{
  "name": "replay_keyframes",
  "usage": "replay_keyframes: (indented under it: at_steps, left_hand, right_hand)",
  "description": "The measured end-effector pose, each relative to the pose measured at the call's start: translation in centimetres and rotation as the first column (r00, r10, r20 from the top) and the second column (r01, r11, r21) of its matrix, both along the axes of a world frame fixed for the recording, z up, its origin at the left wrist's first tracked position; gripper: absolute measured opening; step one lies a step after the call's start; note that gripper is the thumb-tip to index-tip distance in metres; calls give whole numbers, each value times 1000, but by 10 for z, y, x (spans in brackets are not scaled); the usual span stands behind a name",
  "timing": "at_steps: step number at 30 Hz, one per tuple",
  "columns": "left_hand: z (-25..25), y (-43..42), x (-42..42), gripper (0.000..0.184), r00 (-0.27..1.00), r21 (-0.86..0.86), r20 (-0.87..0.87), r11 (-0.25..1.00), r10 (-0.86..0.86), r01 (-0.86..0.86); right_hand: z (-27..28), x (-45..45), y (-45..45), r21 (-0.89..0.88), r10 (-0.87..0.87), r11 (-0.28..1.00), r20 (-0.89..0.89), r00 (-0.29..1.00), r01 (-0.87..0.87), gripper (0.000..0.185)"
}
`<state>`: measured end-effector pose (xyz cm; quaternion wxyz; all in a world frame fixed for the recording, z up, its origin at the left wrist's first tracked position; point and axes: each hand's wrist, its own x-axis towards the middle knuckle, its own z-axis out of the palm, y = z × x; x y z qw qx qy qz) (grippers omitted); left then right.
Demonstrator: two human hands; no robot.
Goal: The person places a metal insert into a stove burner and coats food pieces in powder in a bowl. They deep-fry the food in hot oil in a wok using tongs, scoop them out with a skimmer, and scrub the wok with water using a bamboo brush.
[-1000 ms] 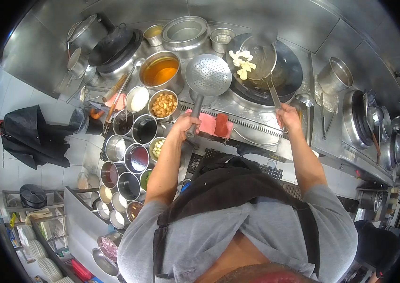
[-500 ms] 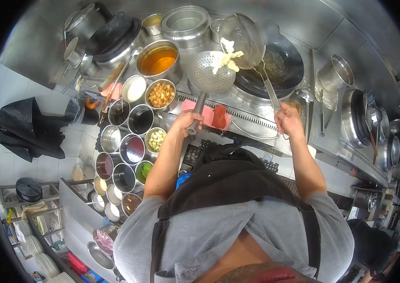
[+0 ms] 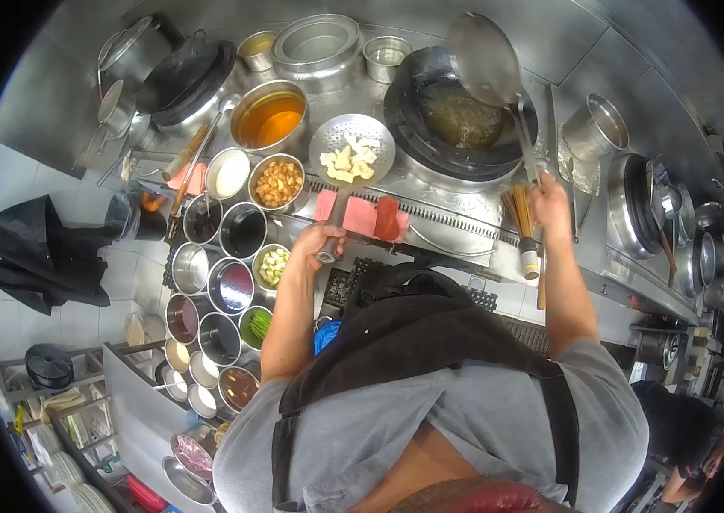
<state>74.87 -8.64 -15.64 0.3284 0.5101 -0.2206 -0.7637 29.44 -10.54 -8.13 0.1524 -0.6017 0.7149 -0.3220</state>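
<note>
My left hand [image 3: 319,243] is closed round the handle of a perforated skimmer [image 3: 353,130]. Pale yellow-white chunks [image 3: 348,162] lie in the skimmer's bowl. With my right hand [image 3: 549,201] I grip the handle of a round strainer [image 3: 486,60], blurred and held over the back right of a large black wok [image 3: 465,124]. Some liquid shows in the wok's bottom. Pink and red cloths [image 3: 360,214] lie on the stove edge, just right of my left hand.
Left of my left arm stand many metal pots, among them one of orange liquid [image 3: 270,120] and one of browned cubes [image 3: 276,182]. A bamboo brush [image 3: 520,218] and a bottle [image 3: 530,259] are beside my right hand. Part of another person [image 3: 678,427] shows at the lower right.
The chunks have passed from the right-hand strainer into the skimmer. The strainer has swung back right over the wok and is lifted. The skimmer has shifted slightly left and nearer.
</note>
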Motion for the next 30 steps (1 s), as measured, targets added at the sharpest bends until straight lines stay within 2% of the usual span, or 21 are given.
replay_keyframes:
  at_steps: [1,3,4,6,7,8,9,10,11,12,13,14,15,17,19,20,21,24,26,27,30]
  left_hand:
    - [-14,-7,6,11,1000,-11,-13,1000,-4,4]
    - [-40,-20,18,12,999,-1,-44,1000,-29,29]
    - [-49,-27,23,13,997,7,-71,999,-41,41]
    - [-57,-31,29,17,995,33,-47,996,-84,85]
    - [-51,-29,29,19,993,23,60,995,-101,100]
    - [-48,-30,31,21,979,14,167,993,-117,116]
    - [-60,-34,40,43,917,-13,344,975,-204,221]
    - [-65,-34,37,43,915,-6,343,973,-214,230]
    - [-69,-34,35,45,647,-333,761,886,49,324]
    - [-71,-35,33,47,262,-512,857,669,444,539]
    - [-37,-35,11,58,392,-514,844,759,365,400]
    - [-55,-41,-3,58,421,-566,816,695,397,443]
    - [-72,-48,-15,59,450,-615,785,623,425,483]
    - [-74,-53,-56,58,343,-287,934,772,95,567]
    - [-97,-69,-87,58,420,-112,887,793,-192,599]
    - [-104,-71,-97,58,409,-115,892,778,-193,618]
    - [-109,-68,-107,58,373,-120,918,805,-133,581]
    - [-137,-64,-123,64,247,-153,969,800,6,581]
    - [-133,-58,-134,70,113,-129,991,775,74,618]
    - [-129,-56,-140,70,103,-129,991,770,82,625]
    - [-113,-51,-156,71,95,-104,994,787,58,609]
  right_hand:
    - [-12,-18,-8,-1,-10,1000,-4,1000,10,39]
    - [-27,-46,-16,-78,-174,984,-218,960,160,28]
    - [-25,-54,-16,-81,-184,982,-226,957,170,28]
    - [-24,-65,-14,304,-201,930,-44,979,204,23]
    - [-26,-65,-9,334,-177,936,178,968,109,13]
    - [-26,-65,-6,337,-187,934,175,967,119,13]
    - [-26,-62,-2,398,-202,916,355,913,48,11]
    - [-24,-57,1,444,-227,896,521,823,-34,9]
    - [-23,-48,2,424,-239,905,597,766,-48,8]
    - [-23,-40,-2,429,-248,902,598,762,-43,8]
    - [-24,-32,-5,453,-282,888,672,685,-79,8]
    - [-28,-26,-9,472,-317,874,737,597,-119,9]
    - [-49,-25,-17,391,-250,904,811,530,-173,9]
    - [-58,-12,-35,398,-232,895,800,553,-200,9]
    - [-53,13,-53,350,-246,919,868,432,-180,9]
    - [-57,20,-65,376,-297,921,851,433,-106,7]
    - [-62,16,-79,291,-193,926,911,364,-239,7]
    - [-43,4,-110,247,-152,937,925,348,-247,6]
    - [-19,-15,-117,233,-157,958,913,377,-165,8]
    - [-18,-33,-122,203,-136,967,923,360,-154,9]
    - [12,-85,-113,147,-139,988,730,669,44,26]
